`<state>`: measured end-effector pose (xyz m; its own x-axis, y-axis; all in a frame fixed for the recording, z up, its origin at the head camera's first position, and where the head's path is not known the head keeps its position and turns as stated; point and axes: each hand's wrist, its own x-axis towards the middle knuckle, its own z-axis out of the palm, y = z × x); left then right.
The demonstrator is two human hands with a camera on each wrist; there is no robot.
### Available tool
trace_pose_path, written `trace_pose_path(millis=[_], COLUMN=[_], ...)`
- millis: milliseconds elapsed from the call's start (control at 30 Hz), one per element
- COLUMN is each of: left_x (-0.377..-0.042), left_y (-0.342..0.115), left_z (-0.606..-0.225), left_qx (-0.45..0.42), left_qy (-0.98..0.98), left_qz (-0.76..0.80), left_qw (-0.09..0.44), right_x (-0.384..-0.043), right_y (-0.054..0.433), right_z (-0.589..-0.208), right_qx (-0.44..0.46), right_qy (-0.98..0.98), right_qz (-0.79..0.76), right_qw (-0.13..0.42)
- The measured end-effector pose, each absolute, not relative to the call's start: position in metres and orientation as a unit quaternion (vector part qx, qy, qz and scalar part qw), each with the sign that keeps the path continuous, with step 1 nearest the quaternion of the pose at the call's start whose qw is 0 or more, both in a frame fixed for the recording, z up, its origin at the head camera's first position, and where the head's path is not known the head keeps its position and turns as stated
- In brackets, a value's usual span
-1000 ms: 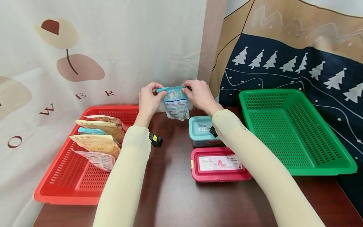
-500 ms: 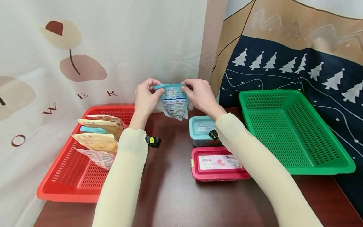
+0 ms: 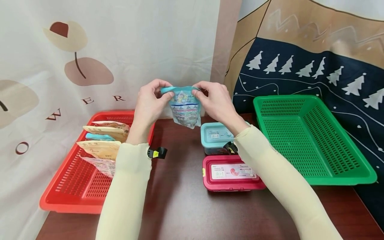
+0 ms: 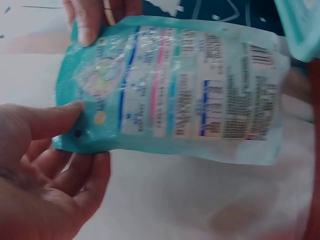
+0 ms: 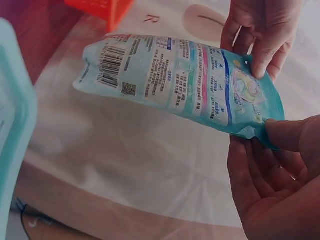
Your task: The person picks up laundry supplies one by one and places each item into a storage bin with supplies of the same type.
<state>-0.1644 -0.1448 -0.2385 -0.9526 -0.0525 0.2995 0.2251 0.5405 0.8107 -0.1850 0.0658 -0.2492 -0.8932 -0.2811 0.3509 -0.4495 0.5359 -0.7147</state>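
Note:
A blue printed pouch (image 3: pixel 185 108) hangs above the table between my two hands, its text and barcode side facing me. My left hand (image 3: pixel 151 101) pinches its upper left corner between thumb and fingers. The upper right corner is pinched by my right hand (image 3: pixel 216 100). In the left wrist view the pouch (image 4: pixel 175 87) spans the frame, with the left thumb (image 4: pixel 55 120) pressed on its teal top. From the right wrist view the pouch (image 5: pixel 175 82) shows its barcode end, and the right hand (image 5: pixel 280 180) grips the teal edge. The pouch's other side is hidden.
On the left stands a red basket (image 3: pixel 66 200) holding several pouches (image 3: pixel 100 149). A light blue lidded box (image 3: pixel 214 135) and a pink lidded box (image 3: pixel 232 186) sit right of centre. Behind my right arm is a green basket (image 3: pixel 300 143). Curtains hang at the back.
My left hand has shifted a little left and up, spreading from the right hand. The pouch's top edge is stretched wider and has risen slightly. Both hands keep their pinch.

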Motion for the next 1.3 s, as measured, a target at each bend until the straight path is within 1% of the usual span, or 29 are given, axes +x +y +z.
trace_pose_path(millis=[233,467,600,767,867,1133,1300], left_x=[-0.143,-0.125,-0.120,-0.115,-0.112,-0.114,-0.113], left_y=[-0.151,-0.158,-0.166,-0.183,-0.194,-0.202,-0.203], left_z=[-0.213,-0.194,-0.187,-0.186,-0.188,-0.196,-0.202], left_qx=[-0.089,-0.121,-0.130,-0.149,-0.171,-0.240,-0.249], left_qy=[-0.883,-0.899,-0.905,-0.902,-0.908,-0.928,-0.929], left_qz=[-0.449,-0.407,-0.399,-0.404,-0.383,-0.285,-0.274], left_qw=[0.109,0.107,0.078,0.029,0.010,0.000,-0.001], right_x=[-0.166,-0.148,-0.140,-0.131,-0.128,-0.123,-0.120], right_y=[0.065,0.067,0.066,0.061,0.057,0.044,0.041], right_z=[-0.238,-0.229,-0.227,-0.230,-0.234,-0.241,-0.248], right_qx=[0.228,0.251,0.268,0.284,0.296,0.320,0.321], right_qy=[-0.855,-0.839,-0.829,-0.826,-0.823,-0.825,-0.824], right_qz=[0.456,0.470,0.480,0.478,0.476,0.458,0.456], right_qw=[0.098,0.110,0.107,0.096,0.092,0.093,0.099])
